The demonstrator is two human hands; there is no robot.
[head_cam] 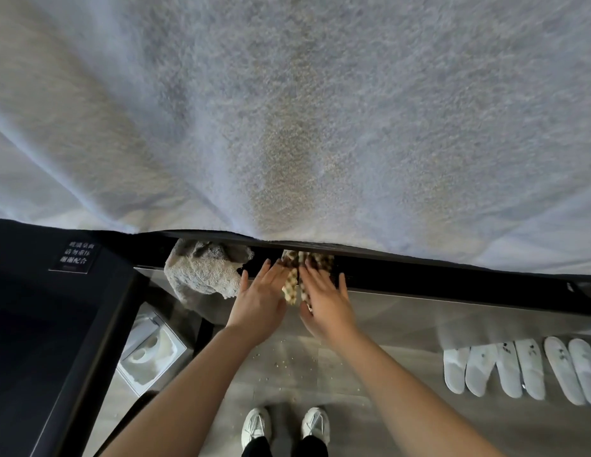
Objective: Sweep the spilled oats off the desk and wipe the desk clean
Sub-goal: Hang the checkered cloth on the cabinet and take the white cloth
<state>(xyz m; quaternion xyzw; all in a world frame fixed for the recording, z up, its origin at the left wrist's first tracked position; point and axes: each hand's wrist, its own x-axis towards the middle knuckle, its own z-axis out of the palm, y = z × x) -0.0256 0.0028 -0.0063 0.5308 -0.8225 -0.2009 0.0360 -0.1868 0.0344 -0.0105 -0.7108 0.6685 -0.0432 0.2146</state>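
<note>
Left hand (259,300), right hand (327,300), apparently flat on checkered cloth (291,286).

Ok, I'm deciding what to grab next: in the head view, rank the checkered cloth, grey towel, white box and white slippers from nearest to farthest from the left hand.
1. Checkered cloth: touching the left hand, at its right side.
2. Grey towel: just to its left.
3. White box: lower left.
4. White slippers: far right, on the floor.
</note>
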